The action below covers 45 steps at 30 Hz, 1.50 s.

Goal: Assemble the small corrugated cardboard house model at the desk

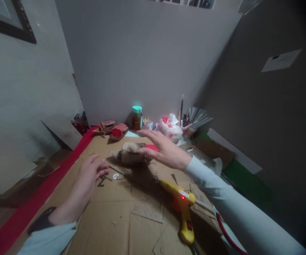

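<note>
A small model boat with a ribbed, arched cover (131, 152) sits in the middle of the cardboard. My right hand (166, 148) reaches over its right side with fingers stretched out and thumb apart. The thumb overlaps the cover's edge; whether it touches, I cannot tell. Between thumb and fingers a red patch (151, 147) shows. My left hand (93, 171) is left of the boat, low over the cardboard, fingers loosely bent and nothing visible in them. Thin dark strips (117, 170) lie by its fingertips. A yellow glue gun (186, 209), its red light on, lies below my right forearm.
Two reddish model boats (118, 131) stand at the back left. Behind are a jar with a turquoise lid (137, 115), a tissue pack (170, 127) and a holder of pens (186, 120). A clear triangular piece (149, 211) lies on the cardboard sheet (110, 219). Grey walls enclose the back and right.
</note>
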### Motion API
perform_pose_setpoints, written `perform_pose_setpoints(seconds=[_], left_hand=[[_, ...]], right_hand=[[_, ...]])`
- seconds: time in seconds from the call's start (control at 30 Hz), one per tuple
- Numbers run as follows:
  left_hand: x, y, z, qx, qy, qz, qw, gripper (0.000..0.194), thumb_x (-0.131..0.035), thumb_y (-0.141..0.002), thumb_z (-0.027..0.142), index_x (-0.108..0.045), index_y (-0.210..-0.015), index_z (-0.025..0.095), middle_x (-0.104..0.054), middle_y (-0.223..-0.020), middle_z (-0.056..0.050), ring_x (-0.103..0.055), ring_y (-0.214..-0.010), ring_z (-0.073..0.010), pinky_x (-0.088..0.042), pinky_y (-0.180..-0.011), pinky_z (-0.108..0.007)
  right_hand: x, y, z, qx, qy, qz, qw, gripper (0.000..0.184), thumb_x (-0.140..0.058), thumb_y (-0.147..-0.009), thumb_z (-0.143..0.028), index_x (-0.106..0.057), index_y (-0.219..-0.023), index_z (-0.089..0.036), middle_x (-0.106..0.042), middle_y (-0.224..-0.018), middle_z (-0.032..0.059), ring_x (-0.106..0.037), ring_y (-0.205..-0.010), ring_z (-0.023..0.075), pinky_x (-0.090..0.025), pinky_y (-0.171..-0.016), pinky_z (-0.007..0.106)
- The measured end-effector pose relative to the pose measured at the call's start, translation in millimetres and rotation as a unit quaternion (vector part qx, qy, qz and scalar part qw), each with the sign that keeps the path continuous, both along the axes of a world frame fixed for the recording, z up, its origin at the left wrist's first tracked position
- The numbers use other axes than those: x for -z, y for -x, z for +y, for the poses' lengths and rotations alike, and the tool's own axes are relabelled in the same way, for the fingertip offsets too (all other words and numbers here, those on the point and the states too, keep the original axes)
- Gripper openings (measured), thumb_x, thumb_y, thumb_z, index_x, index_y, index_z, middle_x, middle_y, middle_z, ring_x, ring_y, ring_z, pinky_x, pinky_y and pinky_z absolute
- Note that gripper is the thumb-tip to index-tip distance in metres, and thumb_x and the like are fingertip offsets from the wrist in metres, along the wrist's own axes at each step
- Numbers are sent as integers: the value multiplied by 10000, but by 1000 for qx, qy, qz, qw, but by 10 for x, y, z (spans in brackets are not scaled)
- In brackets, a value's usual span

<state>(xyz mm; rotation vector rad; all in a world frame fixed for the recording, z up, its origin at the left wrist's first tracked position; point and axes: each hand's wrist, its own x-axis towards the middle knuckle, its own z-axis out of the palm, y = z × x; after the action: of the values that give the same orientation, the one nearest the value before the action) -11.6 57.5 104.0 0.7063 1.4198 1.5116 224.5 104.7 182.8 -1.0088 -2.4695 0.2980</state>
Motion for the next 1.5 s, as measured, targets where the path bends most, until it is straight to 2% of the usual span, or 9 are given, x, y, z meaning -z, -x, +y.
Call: perform_pose_setpoints(seconds=[0.07,0.13,0.33,0.6,0.83,1.1,1.23,1.37,1.5], left_hand=[[38,-18,90,9,6,3,1000,162,-613,-879,100,-583,-1032,143,-612,-812,18,-615,-649,-130,-562,-600,-289],[62,-43,155,20,14,3,1000,176,-613,-887,123,-577,-1058,146,-611,-822,14,-609,-636,-127,-556,-580,-281],[101,-135,235,93,23,-2,995,92,-603,-902,155,-600,-993,140,-620,-806,12,-614,-633,-129,-568,-602,-301],[140,-220,274,156,14,-11,988,92,-604,-912,200,-617,-975,134,-671,-846,-12,-665,-712,-159,-590,-707,-365],[152,-270,282,145,12,-12,989,115,-601,-917,210,-609,-1003,135,-673,-851,-13,-664,-684,-151,-593,-681,-351],[252,-285,417,91,50,-25,994,191,-598,-922,227,-584,-1094,146,-650,-853,-9,-640,-635,-136,-582,-580,-302],[228,-278,411,105,48,-32,993,190,-600,-916,192,-583,-1099,144,-662,-856,-11,-651,-640,-142,-591,-598,-316],[129,-247,297,134,15,-28,990,108,-601,-911,169,-604,-1013,134,-679,-864,-16,-670,-687,-151,-598,-658,-336],[17,-190,166,156,-9,-19,987,52,-598,-903,136,-602,-955,129,-696,-848,-18,-684,-687,-157,-601,-676,-346]], right_hand=[[71,149,-32,-31,-24,-32,999,629,-593,-934,-447,-379,-1462,-181,-409,-1501,140,-405,-1335,291,-323,-1114,487],[196,244,11,-47,-39,-63,996,592,-569,-948,-442,-410,-1449,-169,-442,-1467,161,-450,-1277,301,-363,-1076,496],[512,257,240,-36,-86,-92,991,515,-595,-941,-308,-447,-1423,-199,-516,-1356,142,-440,-1180,278,-405,-1028,459],[708,244,319,-29,-120,-110,986,580,-542,-952,-243,-325,-1489,-226,-459,-1380,154,-419,-1164,291,-442,-975,479],[827,254,291,-15,-132,-113,985,566,-484,-986,-291,-270,-1509,-258,-382,-1462,163,-398,-1208,324,-438,-956,533],[762,215,214,-38,-100,-79,991,568,-510,-965,-232,-312,-1497,-229,-364,-1495,169,-355,-1315,328,-392,-1032,548],[636,152,199,-48,-61,-13,997,658,-590,-929,-277,-288,-1508,-201,-278,-1573,157,-248,-1424,302,-300,-1125,529],[477,6,153,-4,-19,115,993,654,-552,-947,-396,-286,-1503,-178,-278,-1581,146,-196,-1465,237,-189,-1187,477],[435,-241,34,86,58,258,961,539,-441,-992,-436,-324,-1471,-218,-375,-1532,124,-344,-1403,215,-260,-1163,453]])
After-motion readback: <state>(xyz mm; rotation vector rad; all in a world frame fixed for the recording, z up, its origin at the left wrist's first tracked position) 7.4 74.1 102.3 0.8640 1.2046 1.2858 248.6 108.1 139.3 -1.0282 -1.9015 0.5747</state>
